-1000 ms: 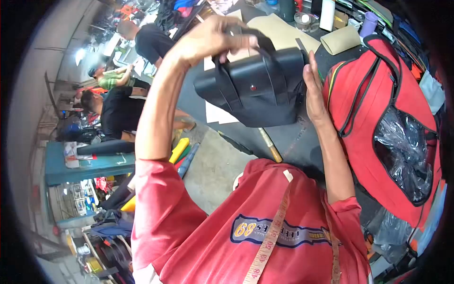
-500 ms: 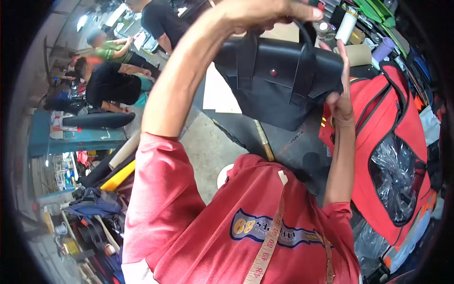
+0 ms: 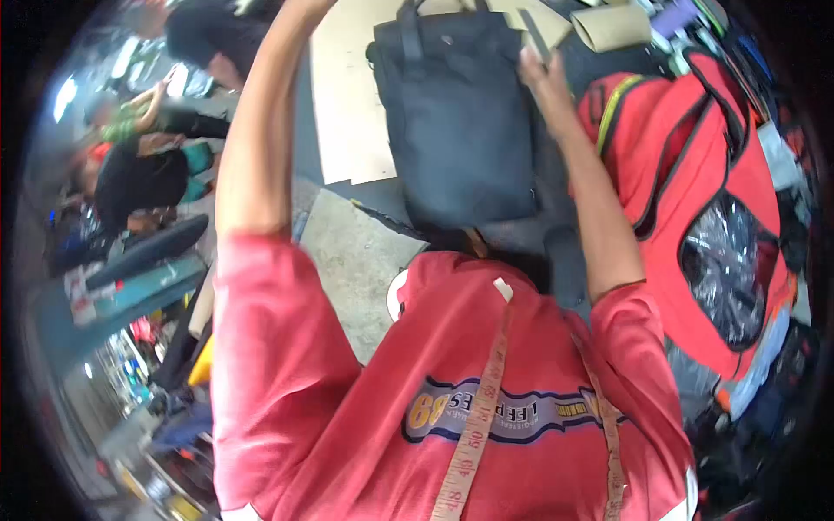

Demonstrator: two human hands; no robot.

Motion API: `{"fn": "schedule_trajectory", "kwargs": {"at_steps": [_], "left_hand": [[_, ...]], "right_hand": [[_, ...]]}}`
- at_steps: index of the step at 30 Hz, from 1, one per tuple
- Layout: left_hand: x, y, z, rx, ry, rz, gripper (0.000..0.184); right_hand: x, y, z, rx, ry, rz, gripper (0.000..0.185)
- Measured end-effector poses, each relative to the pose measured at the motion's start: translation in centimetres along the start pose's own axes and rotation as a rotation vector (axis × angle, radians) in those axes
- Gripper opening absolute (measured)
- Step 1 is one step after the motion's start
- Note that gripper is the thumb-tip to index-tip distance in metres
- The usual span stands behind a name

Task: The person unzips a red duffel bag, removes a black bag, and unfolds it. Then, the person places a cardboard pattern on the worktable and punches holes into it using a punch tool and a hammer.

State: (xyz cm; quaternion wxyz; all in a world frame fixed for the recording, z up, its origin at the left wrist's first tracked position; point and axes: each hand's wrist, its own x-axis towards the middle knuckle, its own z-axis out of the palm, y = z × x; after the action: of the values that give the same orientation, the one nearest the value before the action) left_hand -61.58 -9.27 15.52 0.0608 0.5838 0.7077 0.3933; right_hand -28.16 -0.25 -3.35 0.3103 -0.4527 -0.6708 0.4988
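While the left hand lies beyond the view, its grip impossible to tell, listed by the red bag (image 3: 695,174): one black bag (image 3: 460,130), upper portion dark and smooth, left of it, apart; right hand (image 3: 547,89), also left of it, fingers parted, contact with the black bag unclear; pale sheets (image 3: 349,95), farther left; cardboard roll (image 3: 613,29), beyond it.

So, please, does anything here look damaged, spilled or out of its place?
The black bag shows no clear damage, though blur hides detail, and nothing looks spilled. Only the red bag at right stands out slightly: its opening gapes, showing crumpled clear plastic, perhaps only stuffing.
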Motion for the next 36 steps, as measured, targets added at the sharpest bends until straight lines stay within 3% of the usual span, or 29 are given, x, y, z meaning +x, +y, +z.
{"fn": "schedule_trajectory", "kwargs": {"at_steps": [1,2,3,4,6,8,11,13,14,15,17,19,21,23,25,26,27,28,30,31,33,34,36], "left_hand": [[-4.3,1.7,0.1,-0.21,0.008,-0.089,0.038],[-7.4,-6.3,1.6,0.103,0.031,0.079,0.053],[-11.8,-6.9,2.3,-0.004,-0.058,-0.218,0.062],[-15.9,-5.1,3.4,0.058,-0.025,-0.379,0.063],[-22.2,-5.9,6.4,0.085,-0.042,-0.473,0.071],[-25.5,-4.2,9.1,0.077,-0.033,-0.523,0.078],[-25.0,0.6,10.6,0.079,-0.011,-0.53,0.074],[-23.2,3.0,11.5,0.244,-0.017,-0.393,0.065],[-22.2,3.9,12.1,0.317,-0.017,-0.323,0.062],[-21.3,4.5,12.7,0.312,-0.034,-0.25,0.06],[-21.8,2.0,16.4,0.438,-0.204,-0.213,0.058],[-24.3,-0.6,20.1,0.542,-0.335,-0.202,0.058],[-23.4,-1.1,19.7,0.454,-0.3,-0.294,0.059],[-22.5,-1.0,17.6,0.335,-0.255,-0.375,0.062],[-22.4,-3.9,15.7,0.043,-0.097,-0.448,0.065],[-22.5,-5.3,15.4,-0.203,-0.017,-0.557,0.077],[-21.8,-6.0,14.1,-0.201,-0.023,-0.565,0.077],[-19.7,-6.6,12.6,-0.727,0.058,-0.979,0.079],[-18.5,-7.6,12.4,-1.261,0.156,-1.376,0.082],[-19.0,-7.9,13.5,-1.219,0.124,-1.294,0.082],[-20.4,-8.8,16.6,-1.126,0.065,-1.129,0.083],[-20.9,-9.3,17.9,-1.076,0.038,-1.047,0.084],[-19.6,-8.7,17.3,-1.081,0.047,-0.787,0.09]], "right_hand": [[-2.1,1.0,-0.2,-0.059,-0.047,-0.03,0.106],[-4.1,1.4,-0.6,-0.188,-0.016,-0.064,0.1],[-4.9,1.6,-1.1,-0.219,-0.003,-0.024,0.097],[-5.9,1.7,-1.5,-0.246,0.0,0.022,0.095],[-6.1,-1.5,-2.5,-0.344,0.055,-0.059,0.092],[-4.8,-6.5,-2.8,-0.479,0.168,-0.34,0.082],[-3.0,-14.8,-2.6,-0.54,0.277,-0.778,0.066],[-0.6,-17.8,2.0,-0.157,0.609,-1.04,0.042],[-3.0,-15.2,0.7,-0.646,0.338,-0.823,0.06],[-3.7,-13.8,2.5,-0.697,0.287,-0.732,0.059],[-3.9,-5.5,6.4,-1.008,-0.041,-0.495,0.063],[-4.8,3.4,8.5,-1.1,-0.264,-0.386,0.065],[-3.4,0.5,7.9,-1.054,-0.328,-0.311,0.066],[-2.2,-1.3,5.8,-0.934,-0.132,-0.381,0.066],[0.5,-0.6,3.2,-0.755,-0.022,-0.223,0.071],[1.9,0.7,2.0,-0.754,-0.014,-0.086,0.072],[3.6,3.6,0.7,-0.507,-0.041,-0.032,0.078],[4.4,6.2,0.2,-0.126,-0.094,0.136,0.084],[4.3,9.3,0.8,0.318,-0.159,0.312,0.089],[3.9,10.0,1.3,0.258,-0.221,0.258,0.086],[2.8,9.1,2.6,0.455,-0.353,0.647,0.087],[1.2,2.7,3.0,0.195,-0.226,0.536,0.087],[-0.2,1.7,3.5,0.478,-0.278,0.33,0.085]]}}
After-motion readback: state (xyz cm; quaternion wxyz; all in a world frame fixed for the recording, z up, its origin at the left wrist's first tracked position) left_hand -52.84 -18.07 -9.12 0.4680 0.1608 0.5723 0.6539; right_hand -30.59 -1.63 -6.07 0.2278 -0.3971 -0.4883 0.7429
